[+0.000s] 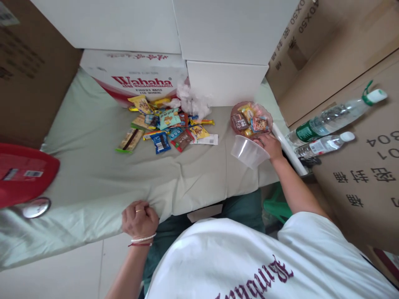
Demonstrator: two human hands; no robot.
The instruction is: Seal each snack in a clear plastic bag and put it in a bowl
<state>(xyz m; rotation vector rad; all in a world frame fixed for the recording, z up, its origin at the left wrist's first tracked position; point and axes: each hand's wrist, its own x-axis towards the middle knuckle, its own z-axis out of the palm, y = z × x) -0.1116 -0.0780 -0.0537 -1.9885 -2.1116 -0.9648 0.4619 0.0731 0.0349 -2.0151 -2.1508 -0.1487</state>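
Observation:
My left hand [140,219] rests as a closed fist on the cloth at the table's front edge, with nothing showing in it. On the right, my right hand [269,146] grips the rim of a clear plastic tub [249,153], its fingers partly hidden. The tub is tilted and sits against the near side of a pink translucent bowl [233,123]. Several wrapped snacks [259,123] lie in that bowl. Left of it, a loose heap of snack packets [170,119] is spread on the cloth, with a crumpled clear plastic bag [193,101] behind.
White cartons [226,83] and a Wahaha box [140,77] wall off the back. Two water bottles [330,120] and a white roll [289,151] are at the right. A red object [28,170] and a round metal lid [36,207] lie at the left on the green tablecloth [96,178].

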